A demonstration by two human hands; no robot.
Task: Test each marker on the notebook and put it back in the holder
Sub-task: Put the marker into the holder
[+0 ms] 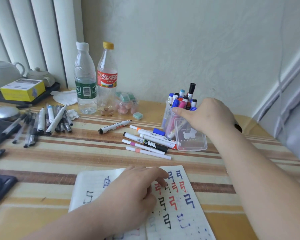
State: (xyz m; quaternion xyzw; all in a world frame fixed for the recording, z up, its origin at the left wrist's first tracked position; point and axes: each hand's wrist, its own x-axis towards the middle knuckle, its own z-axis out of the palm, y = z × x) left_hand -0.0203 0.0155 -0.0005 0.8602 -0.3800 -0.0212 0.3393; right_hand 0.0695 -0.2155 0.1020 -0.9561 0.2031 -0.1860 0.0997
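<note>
Left hand (pixel 137 191) flat, fingers relaxed, pinning the notebook (pixel 180 213) for writing. Right hand (pixel 206 115) over the clear marker holder (pixel 167 116), fingers hidden, can't tell if gripping a marker. Loose markers (pixel 149 141) just beside holder, probably queued for testing.

Clear holder (pixel 167 116) stands upright, crammed with capped markers (pixel 176 102). Loose markers (pixel 151 138) lie flat just left of it. Open, scribbled notebook (pixel 180 210) lies in front of it.

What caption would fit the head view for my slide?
Right hand at the holder full of markers; left hand resting on the notebook of test marks.
</note>
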